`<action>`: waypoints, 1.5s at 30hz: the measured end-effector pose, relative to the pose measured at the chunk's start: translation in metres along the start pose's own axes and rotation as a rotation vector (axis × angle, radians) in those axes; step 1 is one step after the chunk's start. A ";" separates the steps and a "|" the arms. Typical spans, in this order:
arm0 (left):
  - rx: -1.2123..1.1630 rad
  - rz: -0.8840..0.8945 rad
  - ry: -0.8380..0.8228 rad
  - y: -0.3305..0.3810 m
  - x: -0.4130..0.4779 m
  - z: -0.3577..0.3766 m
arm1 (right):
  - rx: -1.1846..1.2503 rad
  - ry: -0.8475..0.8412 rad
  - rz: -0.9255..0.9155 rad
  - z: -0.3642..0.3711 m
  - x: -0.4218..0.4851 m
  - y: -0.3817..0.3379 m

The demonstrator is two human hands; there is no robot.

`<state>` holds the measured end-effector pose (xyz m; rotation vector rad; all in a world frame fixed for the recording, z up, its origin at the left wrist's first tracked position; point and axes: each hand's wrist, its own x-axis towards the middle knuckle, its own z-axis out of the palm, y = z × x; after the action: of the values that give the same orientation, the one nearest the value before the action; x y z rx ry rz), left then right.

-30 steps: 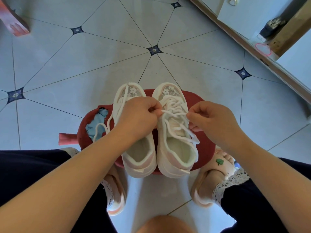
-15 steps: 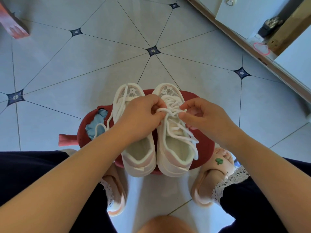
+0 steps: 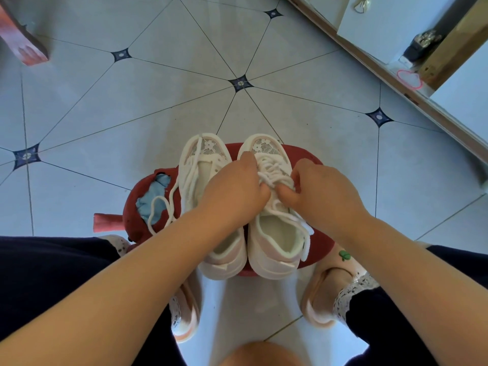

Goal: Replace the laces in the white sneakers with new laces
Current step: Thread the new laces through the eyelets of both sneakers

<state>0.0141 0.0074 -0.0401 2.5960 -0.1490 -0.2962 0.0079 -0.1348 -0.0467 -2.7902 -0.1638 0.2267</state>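
Sneakers point(image 3: 224, 265), two white ones, sit side by side on a red stool point(image 3: 314, 165) on the tiled floor point(image 3: 158, 101), between the person's feet. The right sneaker point(image 3: 274, 249) has its lace point(image 3: 269, 167) criss-crossed over the tongue. The left hand point(image 3: 232, 191) and right hand point(image 3: 322, 188) meet over the upper crossings, fingers curled in, thumbs nearly touching, pinching the lace. I'd say they are snugging the lacing or feeding an end through an upper eyelet; the hands hide which one. One end trails over the collar on the right side.

The left sneaker point(image 3: 206, 154) looks only part done. Its loose lace point(image 3: 158, 215) loops off over the stool beside a blue cloth point(image 3: 150, 199). Next, I reckon, comes even tension on both ends, then finishing the left one. Both have lacy toes and pinkish heels.
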 end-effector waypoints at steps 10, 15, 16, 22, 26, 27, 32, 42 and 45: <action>0.101 0.126 0.034 -0.012 -0.007 -0.007 | -0.248 0.141 -0.085 -0.012 -0.016 0.017; 0.007 0.120 0.033 -0.013 -0.004 -0.005 | -0.161 0.144 -0.108 -0.008 -0.010 0.019; -0.020 0.112 0.025 -0.012 -0.003 -0.004 | -0.133 0.141 -0.110 -0.006 -0.008 0.018; -0.148 0.111 -0.080 -0.012 0.013 -0.010 | 0.310 -0.031 -0.091 -0.009 0.007 0.014; -0.213 0.062 -0.205 -0.013 0.023 -0.024 | 0.575 -0.147 -0.048 -0.017 0.022 0.021; -0.240 0.049 -0.224 -0.014 0.025 -0.026 | 0.585 -0.166 -0.041 -0.016 0.025 0.023; -0.088 0.121 -0.265 -0.014 0.028 -0.030 | 0.309 -0.176 -0.148 -0.005 0.035 0.018; -0.056 0.187 -0.212 -0.023 0.034 -0.025 | 0.194 -0.144 -0.282 -0.002 0.033 0.017; -0.049 0.181 -0.172 -0.027 0.034 -0.027 | 0.117 -0.158 -0.329 -0.004 0.032 0.019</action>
<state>0.0552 0.0382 -0.0373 2.4850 -0.4294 -0.4499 0.0416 -0.1492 -0.0535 -2.5789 -0.6209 0.3612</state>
